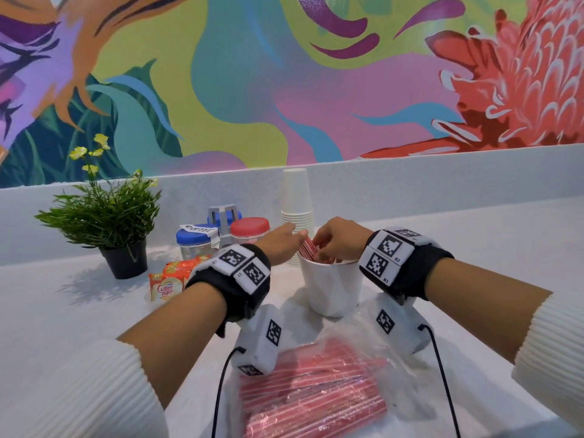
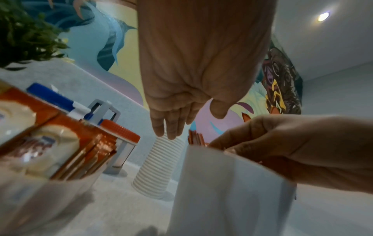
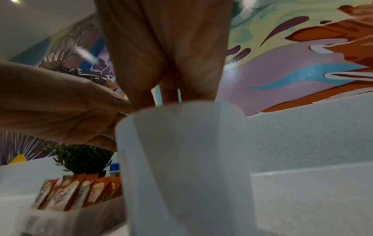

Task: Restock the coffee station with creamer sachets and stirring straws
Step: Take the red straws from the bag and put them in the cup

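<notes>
A white cup point(image 1: 331, 289) point(image 2: 222, 183) point(image 3: 181, 159) stands on the counter and holds red-and-white striped straws point(image 1: 308, 248) point(image 2: 194, 137). My right hand point(image 1: 331, 248) point(image 2: 282, 146) point(image 3: 171, 76) reaches into the cup's mouth, its fingers curled round the straws. My left hand point(image 1: 284, 243) point(image 2: 171, 126) point(image 3: 60, 103) is at the cup's left rim, with straight fingers touching the straws' tops. Orange creamer sachets point(image 1: 167, 279) point(image 2: 50, 143) point(image 3: 80, 191) stand packed in a low clear container left of the cup. What lies deeper in the cup is hidden.
A clear plastic bag of more striped straws point(image 1: 316, 393) lies at the counter's front. A stack of paper cups point(image 1: 297, 197) point(image 2: 157, 167) stands behind the white cup. Blue-lidded point(image 1: 192, 245) and red-lidded point(image 1: 249, 230) jars and a potted plant point(image 1: 107, 216) are at the back left.
</notes>
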